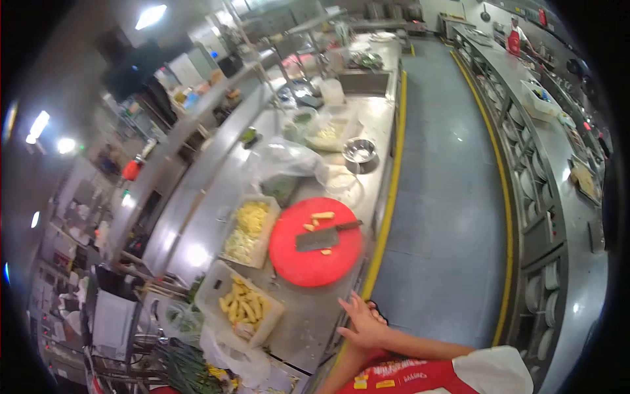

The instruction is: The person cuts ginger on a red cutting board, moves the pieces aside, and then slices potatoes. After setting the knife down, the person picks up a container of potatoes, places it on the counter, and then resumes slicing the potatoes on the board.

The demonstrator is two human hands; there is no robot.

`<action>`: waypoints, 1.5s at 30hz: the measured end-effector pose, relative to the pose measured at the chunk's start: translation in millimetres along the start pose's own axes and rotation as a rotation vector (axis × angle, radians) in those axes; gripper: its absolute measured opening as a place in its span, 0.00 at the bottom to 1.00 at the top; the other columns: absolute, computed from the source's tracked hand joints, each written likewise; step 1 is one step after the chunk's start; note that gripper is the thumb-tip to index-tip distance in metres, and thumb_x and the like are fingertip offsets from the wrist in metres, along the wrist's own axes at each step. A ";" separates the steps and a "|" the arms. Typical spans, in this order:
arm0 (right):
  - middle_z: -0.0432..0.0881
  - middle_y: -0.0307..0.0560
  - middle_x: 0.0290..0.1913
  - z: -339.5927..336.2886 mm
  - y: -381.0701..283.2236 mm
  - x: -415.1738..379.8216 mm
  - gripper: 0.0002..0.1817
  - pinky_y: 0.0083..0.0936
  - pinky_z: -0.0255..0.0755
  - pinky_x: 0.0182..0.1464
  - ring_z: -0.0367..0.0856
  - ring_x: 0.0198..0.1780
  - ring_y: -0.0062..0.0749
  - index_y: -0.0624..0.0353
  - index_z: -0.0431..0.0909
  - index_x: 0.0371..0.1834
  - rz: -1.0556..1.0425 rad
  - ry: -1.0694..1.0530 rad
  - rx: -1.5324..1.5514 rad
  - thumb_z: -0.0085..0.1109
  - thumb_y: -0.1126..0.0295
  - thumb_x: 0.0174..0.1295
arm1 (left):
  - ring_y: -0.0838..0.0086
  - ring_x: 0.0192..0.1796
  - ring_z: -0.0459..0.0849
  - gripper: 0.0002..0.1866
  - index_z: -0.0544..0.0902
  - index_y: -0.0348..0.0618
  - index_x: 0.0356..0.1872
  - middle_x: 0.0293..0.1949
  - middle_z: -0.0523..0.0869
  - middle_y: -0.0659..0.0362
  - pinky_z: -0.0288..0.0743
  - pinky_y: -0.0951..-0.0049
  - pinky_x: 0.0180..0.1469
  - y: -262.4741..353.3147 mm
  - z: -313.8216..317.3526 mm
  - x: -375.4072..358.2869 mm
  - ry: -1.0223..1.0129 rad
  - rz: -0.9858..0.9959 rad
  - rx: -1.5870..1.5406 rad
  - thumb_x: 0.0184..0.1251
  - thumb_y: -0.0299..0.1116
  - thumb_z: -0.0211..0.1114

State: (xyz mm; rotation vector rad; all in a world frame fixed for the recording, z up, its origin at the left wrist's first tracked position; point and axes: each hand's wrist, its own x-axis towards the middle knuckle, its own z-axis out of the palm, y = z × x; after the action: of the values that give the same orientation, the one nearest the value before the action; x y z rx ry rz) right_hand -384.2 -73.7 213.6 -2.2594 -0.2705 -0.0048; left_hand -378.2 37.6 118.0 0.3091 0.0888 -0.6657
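My right hand point(364, 328) crosses over my left forearm point(341, 371) near the counter's edge, with its fingers spread apart. My left hand point(378, 315) is mostly hidden behind it, and a dark band or object shows there. Closest to the hands on the counter is a round red cutting board point(295, 269). On the board lies a cleaver point(317, 240) with a dark handle, blade flat, among a few pale yellow pieces point(322, 215). Beside the board sits a plastic tub point(272, 322) of peeled yellowish pieces point(244, 305).
A second tub point(265, 244) holds chopped yellow and pale green food. Behind the board are plastic bags point(285, 157), a steel bowl point(359, 151) and a sink point(364, 84). Leafy greens point(184, 368) lie at lower left. Across the aisle point(440, 197), a person point(515, 39) stands by another counter.
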 end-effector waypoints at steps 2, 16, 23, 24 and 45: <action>0.53 0.62 0.91 -8.7 25.2 29.6 0.45 0.50 0.47 0.89 0.54 0.90 0.54 0.54 0.51 0.93 -0.059 0.036 0.343 0.59 0.52 0.79 | 0.60 0.76 0.79 0.27 0.70 0.50 0.82 0.73 0.81 0.56 0.73 0.56 0.80 17.9 16.4 37.1 0.009 -0.014 0.045 0.92 0.47 0.55; 0.29 0.58 0.95 -141.3 18.2 200.4 0.56 0.80 0.23 0.86 0.24 0.94 0.61 0.45 0.37 0.96 0.219 -0.230 2.291 0.41 0.23 0.77 | 0.63 0.87 0.63 0.47 0.52 0.38 0.89 0.86 0.61 0.50 0.64 0.57 0.85 67.9 160.3 157.9 -0.045 0.196 0.408 0.77 0.26 0.70; 0.23 0.55 0.95 -156.3 32.7 261.0 0.57 0.75 0.25 0.88 0.20 0.94 0.57 0.41 0.29 0.96 0.223 -0.525 2.306 0.29 0.18 0.76 | 0.65 0.81 0.73 0.39 0.62 0.32 0.84 0.79 0.71 0.49 0.74 0.60 0.79 91.2 169.3 195.7 0.085 0.372 0.664 0.77 0.25 0.72; 0.23 0.55 0.95 -156.2 37.0 270.9 0.57 0.75 0.25 0.88 0.20 0.94 0.57 0.41 0.28 0.96 0.229 -0.566 2.321 0.28 0.18 0.75 | 0.65 0.80 0.74 0.39 0.63 0.32 0.83 0.78 0.73 0.49 0.75 0.59 0.78 93.1 169.0 202.8 0.116 0.399 0.679 0.77 0.26 0.72; 0.23 0.56 0.95 -212.1 142.3 476.7 0.51 0.80 0.24 0.86 0.21 0.93 0.66 0.30 0.28 0.95 0.513 -1.029 2.257 0.26 0.19 0.77 | 0.74 0.71 0.80 0.21 0.77 0.29 0.72 0.66 0.84 0.54 0.75 0.70 0.71 154.4 211.1 380.3 0.814 0.579 0.521 0.86 0.29 0.61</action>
State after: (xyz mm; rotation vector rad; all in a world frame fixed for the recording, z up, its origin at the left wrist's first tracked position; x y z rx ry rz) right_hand 127.8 -231.1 288.2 0.1373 -0.0469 1.0985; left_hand 12.2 -139.0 289.7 1.0536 0.5840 0.0609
